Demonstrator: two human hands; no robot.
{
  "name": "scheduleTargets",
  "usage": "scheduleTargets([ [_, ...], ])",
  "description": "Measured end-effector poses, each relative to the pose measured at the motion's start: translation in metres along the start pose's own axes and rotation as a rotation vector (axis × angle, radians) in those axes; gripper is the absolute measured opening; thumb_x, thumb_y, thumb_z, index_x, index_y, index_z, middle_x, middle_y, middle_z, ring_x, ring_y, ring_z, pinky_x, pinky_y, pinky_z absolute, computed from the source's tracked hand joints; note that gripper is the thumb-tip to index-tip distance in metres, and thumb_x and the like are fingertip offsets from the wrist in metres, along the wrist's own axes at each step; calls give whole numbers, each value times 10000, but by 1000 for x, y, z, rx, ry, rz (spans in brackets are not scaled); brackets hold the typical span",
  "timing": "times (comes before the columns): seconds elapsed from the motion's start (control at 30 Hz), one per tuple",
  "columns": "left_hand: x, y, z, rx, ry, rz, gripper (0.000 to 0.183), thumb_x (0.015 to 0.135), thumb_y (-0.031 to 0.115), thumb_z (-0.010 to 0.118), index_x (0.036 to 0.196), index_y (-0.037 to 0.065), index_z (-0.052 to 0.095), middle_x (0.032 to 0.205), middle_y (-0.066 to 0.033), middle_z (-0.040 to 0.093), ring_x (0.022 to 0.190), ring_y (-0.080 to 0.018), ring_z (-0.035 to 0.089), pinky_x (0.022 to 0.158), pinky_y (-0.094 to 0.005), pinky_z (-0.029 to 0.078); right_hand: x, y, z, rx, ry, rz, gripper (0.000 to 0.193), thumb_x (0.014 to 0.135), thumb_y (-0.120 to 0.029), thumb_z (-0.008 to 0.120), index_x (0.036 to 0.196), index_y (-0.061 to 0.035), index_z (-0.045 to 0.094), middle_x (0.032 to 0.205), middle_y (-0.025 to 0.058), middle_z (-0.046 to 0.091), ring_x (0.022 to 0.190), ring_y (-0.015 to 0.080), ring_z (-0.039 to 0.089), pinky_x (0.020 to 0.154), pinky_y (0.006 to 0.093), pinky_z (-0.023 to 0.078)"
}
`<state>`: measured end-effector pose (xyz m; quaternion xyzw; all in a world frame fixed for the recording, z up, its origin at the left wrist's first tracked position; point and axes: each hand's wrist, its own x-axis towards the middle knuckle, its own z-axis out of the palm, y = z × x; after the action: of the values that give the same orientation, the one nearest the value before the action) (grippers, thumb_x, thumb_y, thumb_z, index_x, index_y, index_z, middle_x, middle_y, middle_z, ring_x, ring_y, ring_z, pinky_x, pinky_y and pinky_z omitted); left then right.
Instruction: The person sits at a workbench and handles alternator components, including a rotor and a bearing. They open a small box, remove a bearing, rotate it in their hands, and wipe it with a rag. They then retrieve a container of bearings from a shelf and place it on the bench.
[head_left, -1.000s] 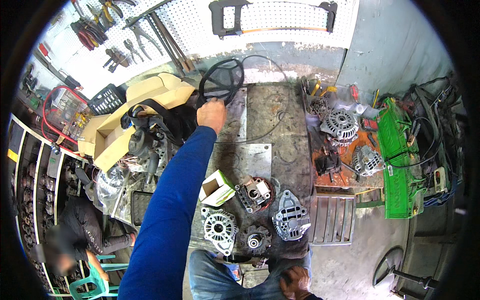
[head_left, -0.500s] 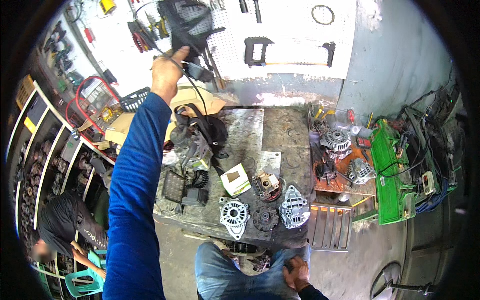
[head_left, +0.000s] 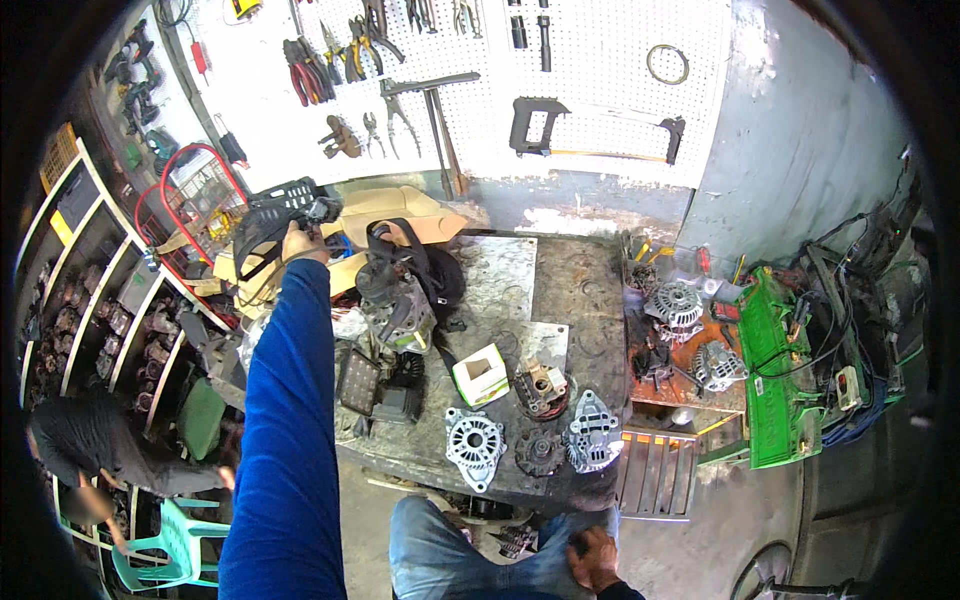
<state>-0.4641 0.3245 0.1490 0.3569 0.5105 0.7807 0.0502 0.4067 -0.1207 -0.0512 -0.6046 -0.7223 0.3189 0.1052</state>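
My left hand (head_left: 303, 243) is stretched out over the far left of the workbench, closed on a black strapped thing (head_left: 258, 232) with a loose band or cord. Its exact kind is unclear. It lies against a black slotted crate (head_left: 296, 192) and brown cardboard (head_left: 385, 208). On my right thigh rests my right hand (head_left: 597, 560), fingers curled, with something dark by the thumb that I cannot make out. At the bench's near edge lie a silver alternator housing (head_left: 474, 447), a dark round rotor part (head_left: 540, 450) and another silver housing (head_left: 594, 432).
A small white-green box (head_left: 480, 376) and a greasy motor part (head_left: 400, 315) sit on the bench. Pliers (head_left: 310, 72) and a hacksaw (head_left: 540, 125) hang on the pegboard. A green metal panel (head_left: 775, 380) stands right. At left, another person bends beside a turquoise chair (head_left: 180, 540).
My left hand has come down and left from before the pegboard with the black strapped thing, uncovering the hanging pliers. The right hand stays on my thigh. The other person has shifted.
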Motion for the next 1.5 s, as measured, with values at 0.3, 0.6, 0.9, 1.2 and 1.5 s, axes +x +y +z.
scheduleTargets([
  [0.3,-103,90,30,1465,-426,357,400,900,405,819,838,13,772,916,-265,751,908,-478,735,800,-539,576,7,-2,3,-37,-12,-20,360,792,-373,789,1027,-104,744,1131,149,683,1142,407,633,1016,515,493],
  [0.6,-113,155,9,1883,-934,125,286,908,75,624,1148,46,778,1156,-248,781,1051,-435,770,954,-490,620,5,2,5,-23,22,-72,354,821,-375,768,1051,-107,754,1133,153,687,1168,394,628,1039,495,497],
  [0.9,-243,309,-5,1548,-1486,149,1012,878,330,806,1699,80,270,1703,-274,369,1493,-408,495,1224,-474,428,-1,0,1,28,39,-23,337,821,-341,787,1071,-116,770,1142,130,700,1141,377,653,1028,492,500],
  [1.2,-214,266,96,-164,-517,-844,308,1176,282,447,1167,64,665,1021,-59,775,883,-151,736,779,-271,621,-1,0,6,63,88,-55,238,836,-292,770,992,-112,780,1060,131,711,1083,383,673,972,490,528],
  [1.5,-128,161,175,-502,-152,-715,638,1154,196,333,1730,80,86,1805,-139,143,1436,-430,551,1174,-486,527,5,-6,-4,121,84,-28,237,844,-314,766,983,-124,781,1013,113,722,1020,373,692,934,483,539],
])
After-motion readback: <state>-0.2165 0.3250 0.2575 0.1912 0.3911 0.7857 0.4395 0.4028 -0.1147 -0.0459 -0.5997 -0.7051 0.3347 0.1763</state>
